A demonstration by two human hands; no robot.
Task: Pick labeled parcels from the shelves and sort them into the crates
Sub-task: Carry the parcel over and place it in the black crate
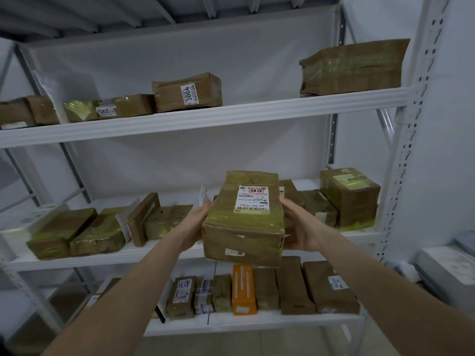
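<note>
Both arms are reaching out in front of the white shelving rack (401,176), and a brown taped parcel (244,235) is being held up between them, off the shelves, level with the middle shelf (159,251). The left grip (195,224) is clamping the parcel's left side, thumb lying along the edge and fingers running out of sight behind it. The right grip (299,227) is clamping the right side, thumb up on the top edge, the rest wrapping underneath. The parcel's white shipping label (253,199) is facing up toward the camera, its printing upside down from here.

Behind it, more brown parcels are crowding the middle shelf, with a taped cube-shaped box (350,199) sitting at the far right. On the top shelf (205,116), a parcel marked 3004 (187,92) is lying beside one marked 2002 (123,107), and a large parcel (352,68) is sitting well apart on the right. Down on the bottom shelf (257,322), an orange parcel (243,291) is standing in a row of brown ones.
</note>
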